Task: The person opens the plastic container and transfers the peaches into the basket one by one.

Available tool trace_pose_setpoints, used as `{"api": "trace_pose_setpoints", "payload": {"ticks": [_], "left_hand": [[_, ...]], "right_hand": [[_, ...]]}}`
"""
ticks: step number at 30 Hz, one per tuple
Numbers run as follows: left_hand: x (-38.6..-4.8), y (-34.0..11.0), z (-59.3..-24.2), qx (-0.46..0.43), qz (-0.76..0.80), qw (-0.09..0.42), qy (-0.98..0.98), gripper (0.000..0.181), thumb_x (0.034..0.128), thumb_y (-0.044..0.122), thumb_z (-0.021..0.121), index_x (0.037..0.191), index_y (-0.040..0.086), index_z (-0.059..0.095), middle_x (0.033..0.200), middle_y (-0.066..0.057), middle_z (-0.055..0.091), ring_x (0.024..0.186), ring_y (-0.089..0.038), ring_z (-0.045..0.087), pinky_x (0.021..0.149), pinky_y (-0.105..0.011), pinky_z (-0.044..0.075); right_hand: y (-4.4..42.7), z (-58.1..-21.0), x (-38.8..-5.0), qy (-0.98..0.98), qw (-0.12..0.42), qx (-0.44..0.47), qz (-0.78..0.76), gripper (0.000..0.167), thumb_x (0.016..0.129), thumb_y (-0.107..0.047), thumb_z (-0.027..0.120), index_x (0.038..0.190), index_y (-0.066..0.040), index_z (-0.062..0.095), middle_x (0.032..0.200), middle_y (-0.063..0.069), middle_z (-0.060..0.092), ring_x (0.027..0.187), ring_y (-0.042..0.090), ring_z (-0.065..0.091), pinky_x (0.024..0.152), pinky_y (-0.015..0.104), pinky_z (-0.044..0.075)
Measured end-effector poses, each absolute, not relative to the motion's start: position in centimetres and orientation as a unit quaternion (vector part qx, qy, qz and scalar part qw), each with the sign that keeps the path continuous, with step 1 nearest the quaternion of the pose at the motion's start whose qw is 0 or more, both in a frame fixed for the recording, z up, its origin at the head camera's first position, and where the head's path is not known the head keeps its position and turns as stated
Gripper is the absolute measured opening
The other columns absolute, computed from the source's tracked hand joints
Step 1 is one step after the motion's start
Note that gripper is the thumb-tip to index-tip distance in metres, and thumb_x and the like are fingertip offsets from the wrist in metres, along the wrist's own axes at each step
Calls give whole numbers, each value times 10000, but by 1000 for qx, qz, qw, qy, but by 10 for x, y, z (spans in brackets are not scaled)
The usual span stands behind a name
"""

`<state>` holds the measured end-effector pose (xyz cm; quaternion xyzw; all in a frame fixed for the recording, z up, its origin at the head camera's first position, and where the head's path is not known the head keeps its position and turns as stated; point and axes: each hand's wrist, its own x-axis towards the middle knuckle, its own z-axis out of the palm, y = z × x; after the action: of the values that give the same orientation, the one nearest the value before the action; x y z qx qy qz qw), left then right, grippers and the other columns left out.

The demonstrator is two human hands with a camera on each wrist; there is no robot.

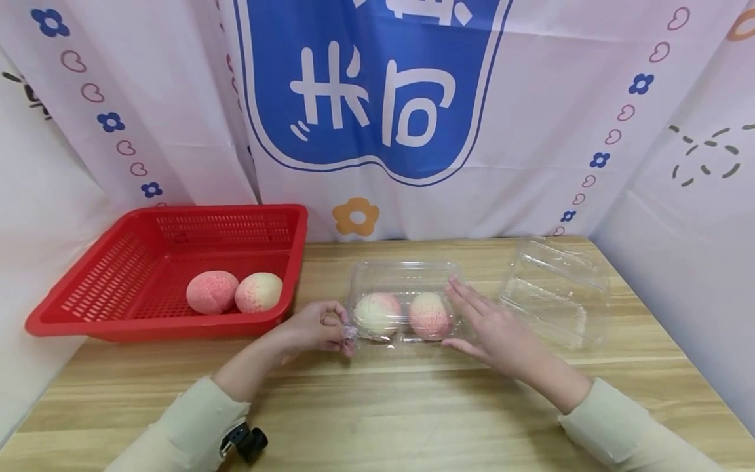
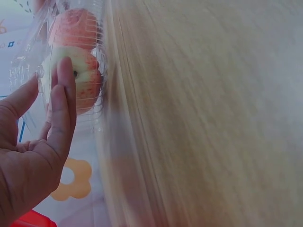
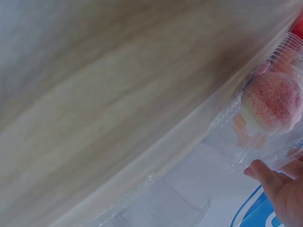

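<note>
Pinching at the front-left corner with the left hand (image 1: 316, 326), touching at right with the straight-fingered right hand (image 1: 501, 333), a clear rectangular plastic box (image 1: 404, 280) of two round pink-and-cream peaches (image 1: 430, 316), near the wood-grained bench's (image 1: 413, 406) back edge.

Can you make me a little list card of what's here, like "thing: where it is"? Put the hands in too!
Clear box: on the table, two fruits inside
Red basket: left, holding two more fruits
Second clear box: right
Left hand: pinches first box's left edge
Right hand: fingers straight, at its right side
</note>
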<state>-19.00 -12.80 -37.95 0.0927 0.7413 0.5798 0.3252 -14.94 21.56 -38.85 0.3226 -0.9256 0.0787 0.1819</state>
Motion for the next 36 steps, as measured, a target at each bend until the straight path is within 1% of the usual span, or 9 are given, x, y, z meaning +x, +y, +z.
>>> {"api": "trace_pose_setpoints", "payload": {"ticks": [4,8,11,17,22,24,26,29,36], "left_hand": [[-190,-127,-378,95,578,333,739,144,967,28,599,1041,11,476,861,-100,758,773,-190,745,757,-311,607],[-190,-126,-377,93,576,334,740,137,968,16,591,1034,9,470,824,-94,750,726,-183,736,720,-298,606],[-190,-126,-376,92,576,334,740,126,969,0,580,1025,7,468,799,-89,743,701,-177,728,698,-288,602],[-191,-126,-376,91,572,331,745,136,964,4,592,1021,2,468,791,-87,740,699,-178,727,707,-297,606],[-192,-127,-377,92,571,328,747,179,952,40,632,1026,7,473,792,-84,740,704,-184,732,715,-309,609],[-193,-127,-377,95,571,329,746,187,950,48,639,1026,6,473,790,-82,739,706,-184,734,715,-309,609],[-193,-128,-377,96,571,330,746,187,951,51,640,1023,11,472,787,-79,738,708,-184,735,713,-305,609],[-192,-128,-376,96,569,330,747,183,951,49,638,1023,13,474,797,-81,741,716,-183,737,726,-313,613],[-192,-127,-376,90,566,336,747,188,950,65,646,1041,2,493,835,-94,749,745,-190,743,765,-334,618]], "right_hand": [[219,-391,-152,-902,231,361,57,861,788,-448,763,1420,57,467,1483,250,460,1236,391,596,914,484,548],[221,-390,-153,-889,242,382,65,819,781,-374,785,1401,69,483,1447,267,493,1186,399,626,879,467,564],[222,-387,-153,-888,230,391,77,775,778,-309,807,1378,79,506,1421,278,515,1145,397,649,851,451,578],[223,-378,-156,-892,200,398,77,752,759,-259,845,1362,68,536,1409,272,530,888,311,729,762,380,605],[224,-372,-158,-900,172,395,68,740,785,-267,827,1375,66,528,1430,272,506,955,346,721,810,399,594],[225,-371,-158,-903,161,392,68,733,790,-260,822,1377,66,527,1432,269,505,830,290,737,771,370,604],[226,-369,-159,-906,148,390,77,725,792,-247,820,1380,61,526,1433,264,506,661,192,706,734,344,609],[229,-366,-161,-905,141,391,88,716,788,-251,826,1373,47,541,1419,249,529,462,55,525,677,323,608],[236,-366,-167,-896,165,398,106,710,741,-271,867,1335,8,596,1385,217,576,435,-9,388,584,242,574]]}}
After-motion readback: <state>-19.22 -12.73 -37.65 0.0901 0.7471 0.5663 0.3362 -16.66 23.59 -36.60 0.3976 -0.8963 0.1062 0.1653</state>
